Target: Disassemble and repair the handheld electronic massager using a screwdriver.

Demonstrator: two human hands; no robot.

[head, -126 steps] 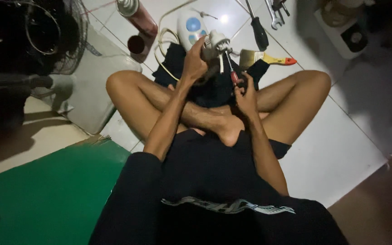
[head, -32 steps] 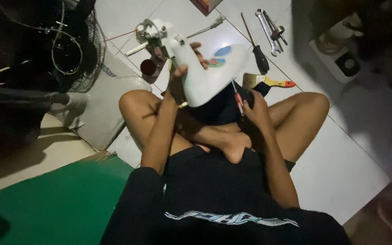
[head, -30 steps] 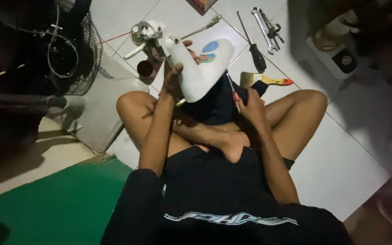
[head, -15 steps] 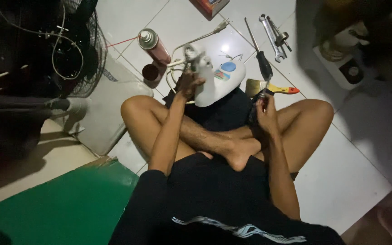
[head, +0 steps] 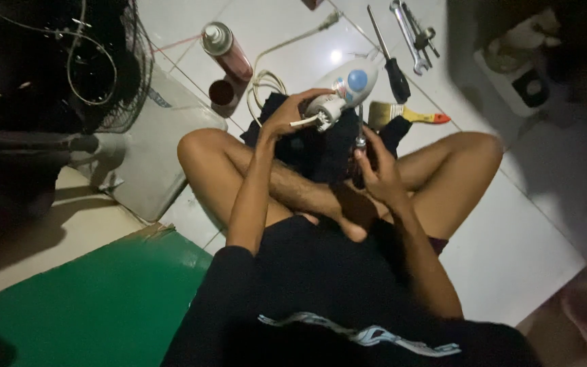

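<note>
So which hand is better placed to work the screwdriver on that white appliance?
The right hand, probably. It already grips the screwdriver upright, its tip just below the white appliance, while the left hand is busy gripping and steadying the appliance's end.

Single head-worn view, steep downward tilt, close over crossed legs; tiled floor (head: pixel 524 224) fills upper frame, torso at bottom edge.

This looks like a room in a home, used for repair work. The white tiled floor (head: pixel 524 224) carries wrenches (head: pixel 412 27), a screwdriver (head: pixel 390 58), a paintbrush (head: pixel 402 114) and a spray can (head: pixel 227 51).
</note>
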